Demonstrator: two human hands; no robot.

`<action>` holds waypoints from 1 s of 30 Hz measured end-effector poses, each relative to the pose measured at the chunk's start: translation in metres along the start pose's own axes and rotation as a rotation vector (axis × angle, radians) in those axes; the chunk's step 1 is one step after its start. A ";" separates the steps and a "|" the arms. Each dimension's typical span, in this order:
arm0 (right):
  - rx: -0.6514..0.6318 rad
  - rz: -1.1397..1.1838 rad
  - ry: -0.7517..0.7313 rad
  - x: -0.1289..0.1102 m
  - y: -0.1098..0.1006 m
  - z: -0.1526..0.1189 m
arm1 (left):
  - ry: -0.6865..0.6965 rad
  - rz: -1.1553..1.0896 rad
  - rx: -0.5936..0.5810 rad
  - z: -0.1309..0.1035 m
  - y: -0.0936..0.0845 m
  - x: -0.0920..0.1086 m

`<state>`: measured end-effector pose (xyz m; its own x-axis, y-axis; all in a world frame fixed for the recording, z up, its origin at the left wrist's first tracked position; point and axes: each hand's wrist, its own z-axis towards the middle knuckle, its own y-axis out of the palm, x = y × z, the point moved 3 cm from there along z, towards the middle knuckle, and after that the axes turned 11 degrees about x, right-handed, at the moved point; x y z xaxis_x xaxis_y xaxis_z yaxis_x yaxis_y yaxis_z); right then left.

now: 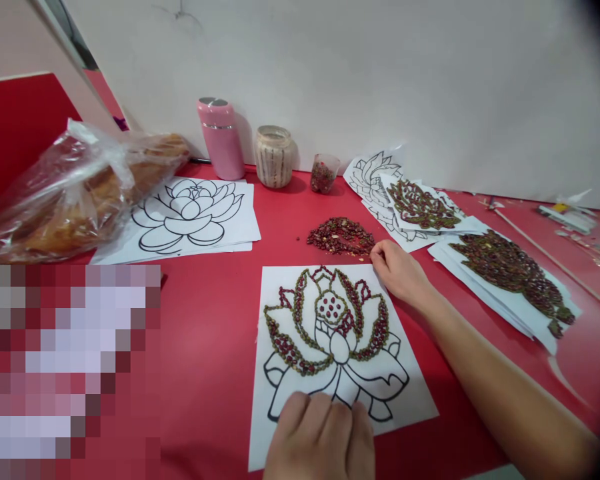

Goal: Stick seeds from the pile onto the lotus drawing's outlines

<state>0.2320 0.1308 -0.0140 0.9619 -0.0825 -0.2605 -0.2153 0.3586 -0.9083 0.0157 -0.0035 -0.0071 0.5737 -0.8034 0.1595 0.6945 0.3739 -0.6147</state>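
A white sheet with a lotus line drawing (pixel 340 393) lies before me on the red table. Green and dark red beans trace its upper petals, with red beans dotting the seed pod. My left hand (pixel 323 437) rests over the sheet's lower edge, fingers curled together and fingertips hidden beneath. Past the sheet's top right corner, my right hand (pixel 397 267) is closed in a pinch at the right edge of a pile of red beans (pixel 340 235). Whatever sits between those fingertips is too small to make out.
Behind the pile stand a small plastic cup (pixel 324 175) of beans, a striped jar (pixel 274 157) and a pink bottle (pixel 221 140). At left are lotus sheets (pixel 190 217) and a plastic bag (pixel 95 193). Bean-covered pictures (pixel 510 273) lie right, near the white wall (pixel 380 80).
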 end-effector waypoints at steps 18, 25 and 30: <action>-0.083 0.486 -0.018 -0.024 -0.027 -0.051 | 0.353 0.046 -0.333 0.051 0.034 -0.039; -0.130 0.517 0.012 -0.023 -0.028 -0.060 | 0.377 0.059 -0.360 0.052 0.037 -0.040; -0.143 0.521 0.029 -0.021 -0.026 -0.063 | 0.369 0.076 -0.389 0.055 0.036 -0.038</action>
<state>0.2071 0.0648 -0.0058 0.7172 0.0464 -0.6953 -0.6852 0.2285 -0.6916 0.0429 0.0664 0.0073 0.3769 -0.9163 -0.1358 0.4043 0.2946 -0.8659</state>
